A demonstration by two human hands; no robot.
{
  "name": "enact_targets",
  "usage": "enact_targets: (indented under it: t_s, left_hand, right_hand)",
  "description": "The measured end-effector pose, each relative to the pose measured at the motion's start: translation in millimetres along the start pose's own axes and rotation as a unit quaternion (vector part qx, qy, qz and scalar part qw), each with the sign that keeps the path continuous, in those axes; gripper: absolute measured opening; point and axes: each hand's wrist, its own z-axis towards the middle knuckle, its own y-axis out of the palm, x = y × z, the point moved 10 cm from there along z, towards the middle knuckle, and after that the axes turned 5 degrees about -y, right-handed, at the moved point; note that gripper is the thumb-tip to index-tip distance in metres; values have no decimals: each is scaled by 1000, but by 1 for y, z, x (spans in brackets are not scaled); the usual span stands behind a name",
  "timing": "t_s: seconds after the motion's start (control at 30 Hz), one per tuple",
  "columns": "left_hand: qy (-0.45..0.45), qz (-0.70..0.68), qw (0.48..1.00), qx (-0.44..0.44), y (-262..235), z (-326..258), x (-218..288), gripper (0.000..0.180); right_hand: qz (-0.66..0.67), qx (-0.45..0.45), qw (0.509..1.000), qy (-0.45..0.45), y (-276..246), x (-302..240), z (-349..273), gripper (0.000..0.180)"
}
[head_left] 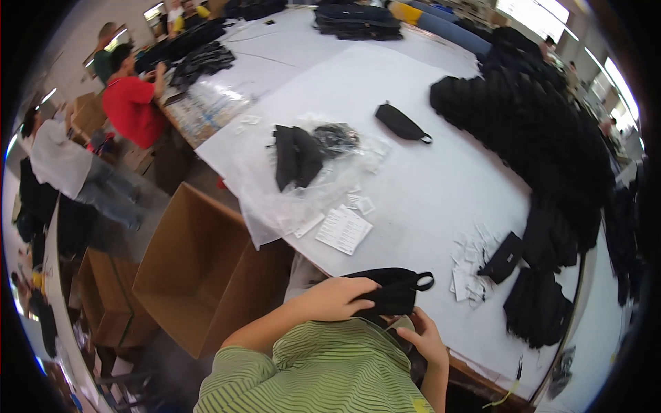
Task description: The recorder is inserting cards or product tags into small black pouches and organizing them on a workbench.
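Observation:
A black zip pouch (398,283) with a small loop at its right end is held in front of my body, at the table's near edge. My left hand (344,297) is closed over its left part, fingers lying across the fabric. At the pouch's lower right edge, my right hand (425,339) has its fingers bent around it. A thin pale strip shows beside the right thumb; what it is I cannot make out. Ahead on the white table (406,199) lie a stack of white printed cards (344,229) and another black pouch (401,122).
Black pouches in a long heap (530,131) line the right side. White tags (471,272) lie scattered near a single pouch (502,258). Clear plastic bags (275,210) surround folded black pieces (297,157). An open cardboard box (200,268) stands left; a person in red (131,107) works beyond.

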Motion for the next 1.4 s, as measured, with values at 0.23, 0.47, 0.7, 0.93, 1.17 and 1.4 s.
enact_targets:
  t_s: [0.23, 0.47, 0.7, 0.93, 1.17, 1.4]
  left_hand:
    - [-81, 30, 996, 36, -26, -14, -34, 29]
    - [-94, 77, 993, -2, -21, -31, -52, 33]
    - [0, -28, 996, -87, 31, -23, -15, 30]
    - [-24, 49, 985, -163, 48, -14, 0, 29]
    - [-19, 31, 988, -153, 44, -18, 6, 29]
    - [101, 76, 991, -38, 36, -4, 20, 28]
  right_hand:
    - [-7, -60, 997, -51, -1, -34, -15, 56]
    - [-68, 132, 989, -15, -77, -30, -40, 30]
    - [513, 86, 818, -245, -88, -46, 2, 19]
    - [553, 158, 805, -143, -64, -7, 34, 28]
    - [14, 568, 797, -207, -146, -32, -33, 27]
    - [-253, 264, 911, -194, -63, -99, -10, 53]
